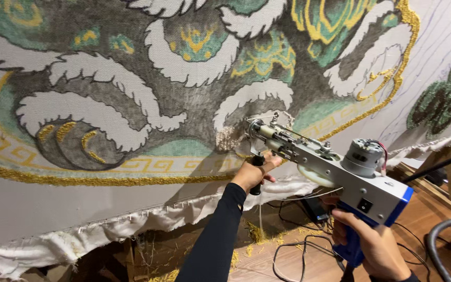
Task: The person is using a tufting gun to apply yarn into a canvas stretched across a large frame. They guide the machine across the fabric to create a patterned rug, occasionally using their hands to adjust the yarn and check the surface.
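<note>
At lower right of the frame, the right hand [374, 245] is wrapped closed around the blue pistol handle of a tufting gun [335, 169], fingers curled fully about the grip. The left hand [254, 172], at centre frame, is closed around the black front handle under the gun's nose, thumb over the top; its forearm wears a tight black sleeve [215, 235].

The gun body is a flat, brushed-metal housing with a blue rear edge, running diagonally from lower right up to centre. A cylindrical grey motor [364, 154] with red and black leads sits on top; a white gear disc shows on the side. Exposed rods and linkages lead forward to the needle end, which touches the cloth at centre frame beside a small patch of beige loops.

The backing cloth [131, 104] fills the upper two thirds of the frame. It is a taut, fine-weave fabric, stretched flat, with tufted areas of white scalloped curls, grey shading, green fields and yellow key-pattern bands. Its lower hem is folded, frayed and pinned along the frame edge.

Below, a wooden floor [434, 219] carries scattered yellow yarn scraps [259, 235], thin black cables and, at far right, a grey ribbed hose [447, 235].
</note>
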